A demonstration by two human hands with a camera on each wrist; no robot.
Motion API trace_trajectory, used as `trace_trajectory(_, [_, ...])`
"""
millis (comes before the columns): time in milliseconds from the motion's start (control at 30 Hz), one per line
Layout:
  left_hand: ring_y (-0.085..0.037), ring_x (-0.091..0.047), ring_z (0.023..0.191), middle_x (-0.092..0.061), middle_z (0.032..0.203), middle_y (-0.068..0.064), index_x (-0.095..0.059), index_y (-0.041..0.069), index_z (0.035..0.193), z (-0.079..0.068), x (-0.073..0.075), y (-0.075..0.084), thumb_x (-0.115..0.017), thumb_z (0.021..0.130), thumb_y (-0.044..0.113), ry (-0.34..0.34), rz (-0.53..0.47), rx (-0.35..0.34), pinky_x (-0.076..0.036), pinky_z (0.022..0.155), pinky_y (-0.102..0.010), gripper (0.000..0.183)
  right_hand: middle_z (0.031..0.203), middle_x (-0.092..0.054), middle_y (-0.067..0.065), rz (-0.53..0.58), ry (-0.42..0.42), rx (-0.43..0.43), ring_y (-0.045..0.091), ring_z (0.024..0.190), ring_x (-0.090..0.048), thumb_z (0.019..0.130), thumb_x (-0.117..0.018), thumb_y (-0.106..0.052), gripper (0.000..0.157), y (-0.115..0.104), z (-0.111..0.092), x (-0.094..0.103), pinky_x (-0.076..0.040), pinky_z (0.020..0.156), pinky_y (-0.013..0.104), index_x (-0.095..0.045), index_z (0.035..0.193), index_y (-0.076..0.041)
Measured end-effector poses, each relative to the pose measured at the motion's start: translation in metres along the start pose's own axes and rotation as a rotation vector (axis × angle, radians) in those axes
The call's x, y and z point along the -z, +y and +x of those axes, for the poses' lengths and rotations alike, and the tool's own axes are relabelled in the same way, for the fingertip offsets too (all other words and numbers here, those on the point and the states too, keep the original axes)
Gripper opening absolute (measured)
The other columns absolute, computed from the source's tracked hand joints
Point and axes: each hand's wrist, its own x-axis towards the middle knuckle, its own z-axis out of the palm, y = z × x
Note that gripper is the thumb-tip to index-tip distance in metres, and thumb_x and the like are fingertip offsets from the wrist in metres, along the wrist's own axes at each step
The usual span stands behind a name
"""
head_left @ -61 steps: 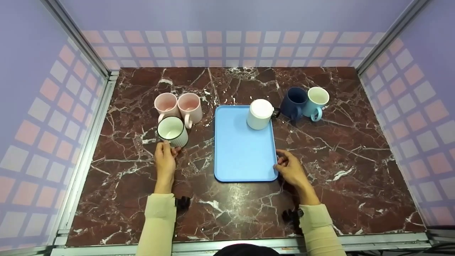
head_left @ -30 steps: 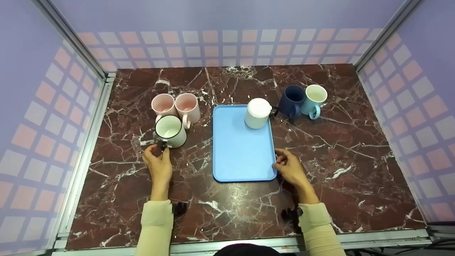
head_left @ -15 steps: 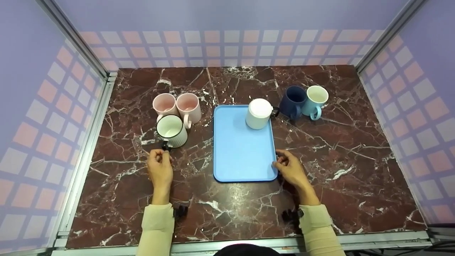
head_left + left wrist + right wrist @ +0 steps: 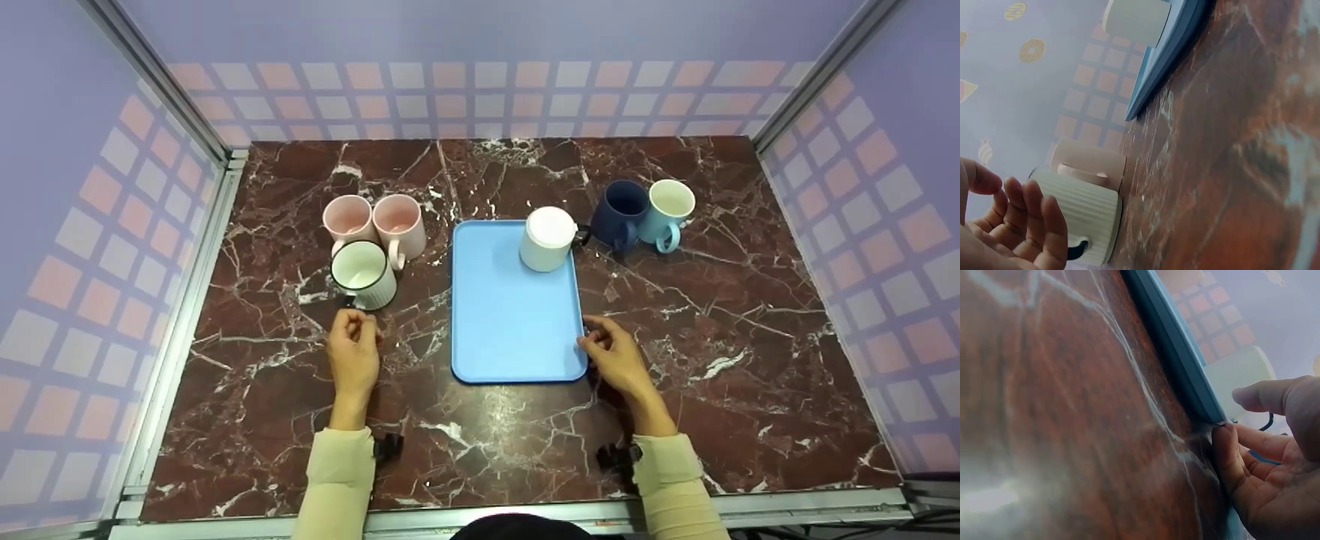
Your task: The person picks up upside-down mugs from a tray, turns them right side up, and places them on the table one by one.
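Note:
My left hand (image 4: 354, 356) is just in front of a ribbed white mug (image 4: 375, 291) with a dark rim and a black handle. Its fingers are loosely bent, the thumb near the index finger, and in the left wrist view nothing lies between them. Behind that mug stand two pink mugs (image 4: 405, 240). At the right edge of a blue tray (image 4: 514, 322), my right hand (image 4: 619, 360) touches the rim with its fingers, the thumb raised apart from it. An upside-down white mug (image 4: 545, 244) stands on the tray's far right corner, its black handle pointing outward.
Right of the tray, a navy mug (image 4: 619, 217) and a light blue mug (image 4: 660, 225) stand upright side by side. The dark red marbled table (image 4: 480, 442) is walled by purple panels with checkered squares at the back and sides.
My left hand has let go of the ribbed white mug's side, drawn back past its handle and shifted slightly right. The right hand has stayed at the tray's edge, its thumb shifted slightly.

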Motion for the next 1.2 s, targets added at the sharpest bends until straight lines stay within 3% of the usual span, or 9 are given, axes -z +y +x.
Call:
trace_trajectory(167, [-0.013,-0.060,0.060,-0.061,0.069,-0.009,-0.054,-0.010,0.090,0.004,-0.007,-0.012,-0.053,0.097,-0.008,-0.072,-0.097,-0.016,-0.052,0.059,-0.020,0.007,0.093,-0.061,0.008,0.052,-0.007,-0.026,0.014,0.069,-0.057,0.100,-0.067,-0.009,0.042,0.000,-0.001,0.002,-0.051,0.055,0.024,-0.060,0.140,-0.001])
trace_trajectory(400, [-0.013,-0.061,0.062,-0.060,0.072,-0.002,-0.055,-0.004,0.092,0.007,-0.029,0.000,-0.057,0.098,-0.004,-0.196,-0.150,-0.005,-0.055,0.059,-0.024,0.006,0.095,-0.063,0.010,0.160,0.027,-0.038,0.018,0.070,-0.060,0.101,-0.064,-0.006,0.038,-0.003,0.004,0.004,-0.055,0.059,0.025,-0.060,0.139,0.002])
trace_trajectory(633, [-0.021,-0.061,0.068,-0.058,0.078,-0.007,-0.054,-0.001,0.096,0.014,-0.062,0.013,-0.058,0.099,-0.002,-0.365,-0.190,0.051,-0.056,0.062,-0.028,0.005,0.101,-0.065,0.017,0.193,0.058,-0.040,0.018,0.075,-0.065,0.102,-0.063,-0.006,0.037,-0.012,0.015,0.004,-0.058,0.064,0.026,-0.061,0.138,0.001])
trace_trajectory(767, [-0.018,-0.062,0.070,-0.059,0.083,-0.004,-0.054,-0.003,0.098,0.018,-0.083,0.020,-0.060,0.096,-0.003,-0.410,-0.194,0.046,-0.057,0.062,-0.027,0.006,0.106,-0.065,0.023,0.198,0.092,-0.052,0.023,0.078,-0.068,0.102,-0.064,-0.009,0.037,-0.019,0.024,0.006,-0.061,0.066,0.030,-0.061,0.138,-0.001])
trace_trajectory(867, [-0.016,-0.065,0.075,-0.061,0.089,-0.005,-0.055,-0.004,0.102,0.022,-0.099,0.025,-0.063,0.095,-0.003,-0.441,-0.192,0.058,-0.060,0.066,-0.030,0.011,0.108,-0.064,0.019,0.194,0.119,-0.068,0.025,0.080,-0.070,0.103,-0.064,-0.013,0.038,-0.025,0.031,0.007,-0.062,0.068,0.033,-0.060,0.139,-0.002])
trace_trajectory(1033, [-0.027,-0.068,0.092,-0.063,0.104,-0.012,-0.056,-0.002,0.108,0.026,-0.124,0.030,-0.069,0.092,0.002,-0.478,-0.113,0.080,-0.062,0.080,-0.038,0.021,0.110,-0.060,0.008,0.226,0.147,-0.074,0.027,0.098,-0.068,0.103,-0.061,-0.011,0.042,-0.035,0.048,0.006,-0.063,0.081,0.037,-0.056,0.143,0.000])
trace_trajectory(1200, [-0.037,-0.066,0.111,-0.062,0.118,-0.017,-0.057,-0.002,0.117,0.029,-0.146,0.031,-0.073,0.090,0.004,-0.522,-0.047,0.111,-0.058,0.094,-0.035,0.032,0.120,-0.058,0.013,0.221,0.173,-0.068,0.021,0.102,-0.064,0.103,-0.061,-0.010,0.046,-0.044,0.066,0.003,-0.061,0.092,0.039,-0.051,0.147,0.001])
